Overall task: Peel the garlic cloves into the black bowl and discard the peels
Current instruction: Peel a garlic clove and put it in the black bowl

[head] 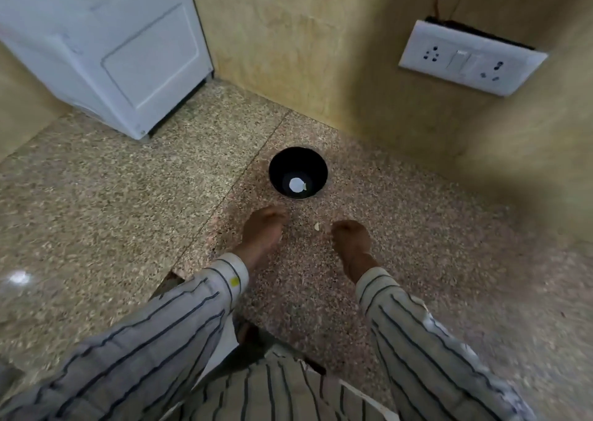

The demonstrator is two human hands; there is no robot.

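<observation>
Single head-worn view looks steeply down, close over the counter (417,260)

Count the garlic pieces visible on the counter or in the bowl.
2. One pale piece lies on the counter between the left hand and right hand. One small pale bit sits inside the black bowl. Curled fingers may hide more.

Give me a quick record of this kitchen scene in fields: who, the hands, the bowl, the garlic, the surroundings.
who: a person in striped sleeves, seen from a head camera
left hand: fingers curled, low over the counter; blurred, hold unclear
right hand: fingers curled, just right of the garlic piece; hold unclear
garlic piece: small, pale, on the counter between the hands
black bowl: upright beyond the hands, a round white spot and a pale bit at its bottom
counter: speckled stone
surroundings: white appliance at back left, switch plate on the right wall
</observation>
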